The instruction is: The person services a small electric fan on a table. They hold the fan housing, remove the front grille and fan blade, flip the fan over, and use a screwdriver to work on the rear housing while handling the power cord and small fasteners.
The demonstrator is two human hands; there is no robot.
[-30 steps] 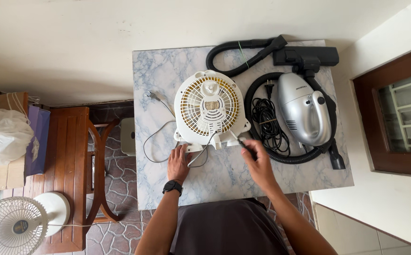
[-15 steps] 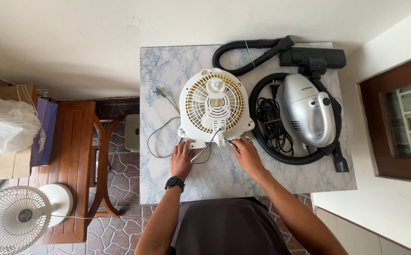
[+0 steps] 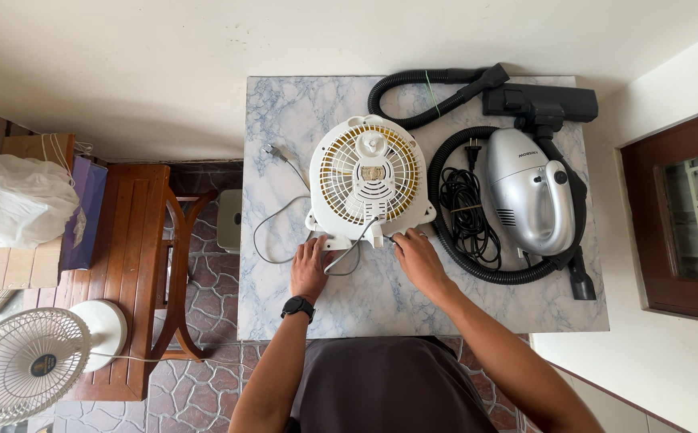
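Here the left hand, with a black watch at the wrist, lies palm down on the marble-patterned desk, its fingers loosely spread and touching the lower left edge of the small white box fan at its base; it grips nothing that can be made out. The right hand rests just below the fan's lower right edge, fingers drawn together toward the fan's base, and whether they pinch something small there cannot be told. The fan lies flat near the middle of the desk, grille facing up, and its grey cord loops out from under the fan to its left. To the right of the fan sits a silver canister vacuum cleaner, ringed by its black hose, with a coiled black power cable between fan and vacuum. Left of the fan, beyond the desk edge, stands a wooden bench; a white pedestal fan lies at the bench's near end and a white plastic bag beside its far end.
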